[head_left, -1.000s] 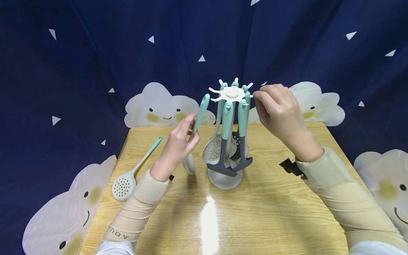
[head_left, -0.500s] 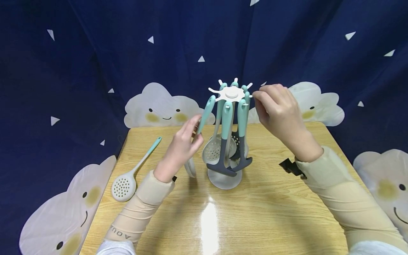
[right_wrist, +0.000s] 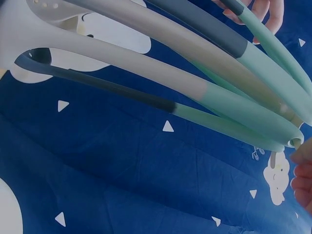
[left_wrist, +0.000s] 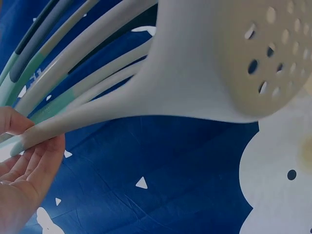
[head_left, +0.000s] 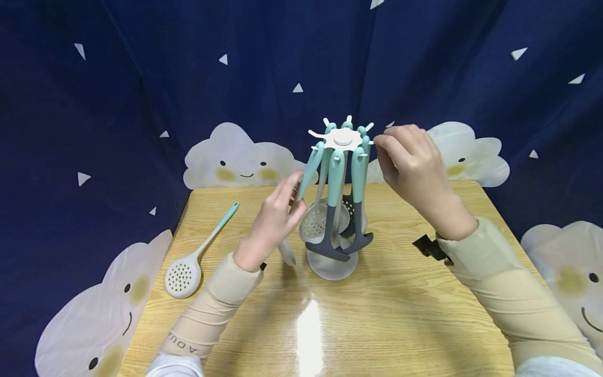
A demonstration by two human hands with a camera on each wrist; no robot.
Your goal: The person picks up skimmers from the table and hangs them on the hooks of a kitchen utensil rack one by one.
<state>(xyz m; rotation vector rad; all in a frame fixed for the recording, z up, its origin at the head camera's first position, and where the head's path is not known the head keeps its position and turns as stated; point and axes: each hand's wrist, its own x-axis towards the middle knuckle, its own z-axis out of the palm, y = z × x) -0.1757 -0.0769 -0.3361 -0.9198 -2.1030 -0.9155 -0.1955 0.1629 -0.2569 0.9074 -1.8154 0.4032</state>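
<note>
My left hand (head_left: 278, 212) pinches a slotted spoon (head_left: 309, 170) by its mint handle, tilted, with its top end at a hook on the left of the white utensil rack (head_left: 343, 137). Its pale grey perforated head (left_wrist: 195, 63) fills much of the left wrist view; from above it shows nearly edge-on, below my hand. My right hand (head_left: 414, 162) pinches the tip of a hook on the rack's right side. Several mint-handled utensils hang around the rack, including a dark-headed utensil (head_left: 330, 246) in front and a pale perforated skimmer (head_left: 314, 222) behind.
Another pale skimmer (head_left: 182, 276) with a mint handle lies on the wooden table (head_left: 400, 303), left of my left forearm. The rack's round base (head_left: 332, 267) stands mid-table. Behind the table hangs a dark blue curtain (head_left: 264, 47) with clouds.
My left hand has moved right and slightly down with the slotted spoon, bringing its handle end from beside the rack onto the left hook. My right hand has stayed at its hook.
</note>
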